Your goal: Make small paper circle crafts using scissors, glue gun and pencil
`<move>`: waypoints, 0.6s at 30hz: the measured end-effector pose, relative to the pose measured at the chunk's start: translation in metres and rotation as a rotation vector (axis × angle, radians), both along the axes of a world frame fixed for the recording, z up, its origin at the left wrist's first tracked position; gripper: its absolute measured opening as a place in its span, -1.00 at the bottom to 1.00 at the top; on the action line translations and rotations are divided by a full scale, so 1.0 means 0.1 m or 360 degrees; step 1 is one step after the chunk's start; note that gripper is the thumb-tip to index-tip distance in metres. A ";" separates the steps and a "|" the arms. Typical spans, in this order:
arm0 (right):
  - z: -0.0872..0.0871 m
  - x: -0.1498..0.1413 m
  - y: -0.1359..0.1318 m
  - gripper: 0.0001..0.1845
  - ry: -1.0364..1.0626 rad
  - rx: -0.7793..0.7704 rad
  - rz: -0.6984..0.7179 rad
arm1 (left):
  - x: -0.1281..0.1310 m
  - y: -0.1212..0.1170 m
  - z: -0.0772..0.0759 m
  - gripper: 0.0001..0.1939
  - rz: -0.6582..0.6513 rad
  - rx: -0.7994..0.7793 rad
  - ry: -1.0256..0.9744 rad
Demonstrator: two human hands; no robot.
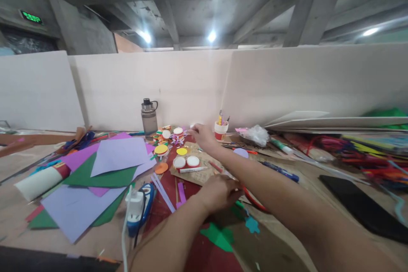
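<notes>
My right hand reaches to the far middle of the table, its fingers bent together at the tips beside a small red-and-white paper drum with purple trim. Whether it pinches anything is too small to tell. Nearer to me, my left hand is low over the brown cardboard, fingers curled; what they may hold is hidden. Two white-topped round pieces and a white marker lie just beyond it. To its right is a red curved handle. Green paper scraps and a blue star lie below.
Purple and green sheets, a paper roll and a power strip occupy the left. A bottle and a pen cup stand at the back. A black tablet-like slab and tangled craft strips are right.
</notes>
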State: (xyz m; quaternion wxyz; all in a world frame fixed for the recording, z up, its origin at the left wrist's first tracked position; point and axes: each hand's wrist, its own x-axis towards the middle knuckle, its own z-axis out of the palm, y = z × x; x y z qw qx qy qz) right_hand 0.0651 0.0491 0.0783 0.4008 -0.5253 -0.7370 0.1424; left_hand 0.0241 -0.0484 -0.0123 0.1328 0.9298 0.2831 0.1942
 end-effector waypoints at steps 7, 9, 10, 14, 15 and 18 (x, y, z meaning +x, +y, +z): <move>-0.19 0.72 -0.58 -0.77 0.0467 0.0168 -0.0153 | -0.10 0.12 0.05 -0.70 0.0431 -0.0113 -0.0597; -0.27 0.87 -0.70 -0.73 0.0506 0.0181 -0.0151 | -0.13 0.15 0.13 -0.63 0.0525 -0.0206 -0.0727; -0.31 0.94 -0.74 -0.71 0.0539 0.0177 -0.0141 | -0.15 0.16 0.17 -0.60 0.0602 -0.0230 -0.0841; -0.46 1.18 -0.84 -0.58 0.0736 0.0134 -0.0132 | -0.23 0.24 0.28 -0.58 0.0792 -0.0435 -0.1319; -0.49 1.22 -0.85 -0.56 0.0756 0.0112 -0.0155 | -0.25 0.26 0.28 -0.58 0.0813 -0.0460 -0.1428; -0.60 1.30 -0.85 -0.50 0.0681 0.0033 -0.0201 | -0.29 0.35 0.25 -0.59 0.0830 -0.0528 -0.1685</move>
